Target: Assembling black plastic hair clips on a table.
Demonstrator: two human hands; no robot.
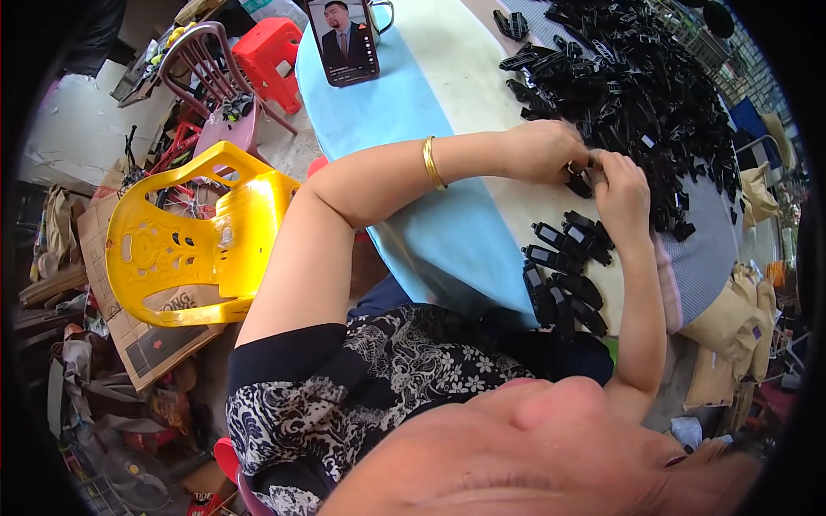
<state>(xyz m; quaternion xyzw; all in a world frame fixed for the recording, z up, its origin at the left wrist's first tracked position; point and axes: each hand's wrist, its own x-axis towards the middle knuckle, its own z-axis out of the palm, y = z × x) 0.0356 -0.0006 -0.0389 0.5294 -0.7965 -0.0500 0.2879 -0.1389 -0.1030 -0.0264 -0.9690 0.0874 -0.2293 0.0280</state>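
My left hand (544,153), with a gold bracelet on its wrist, is closed at the near edge of a large heap of black plastic parts (637,77). Its fingers grip a small black plastic part (577,182). Against it, the fingertips of my right hand (621,193) are bent inward and meet those of the left; whatever they pinch is mostly hidden. Just below my hands lies a loose group of several black plastic pieces (559,249) with small rectangular windows, set side by side near the table's edge.
The table (413,103) has a blue, cream and grey cover. A phone (346,43) stands upright against a mug (384,15) at its far left. Left of it are a yellow plastic chair (163,245), a red stool (271,56) and a purple chair (228,129). Brown sacks (731,318) stand to the right.
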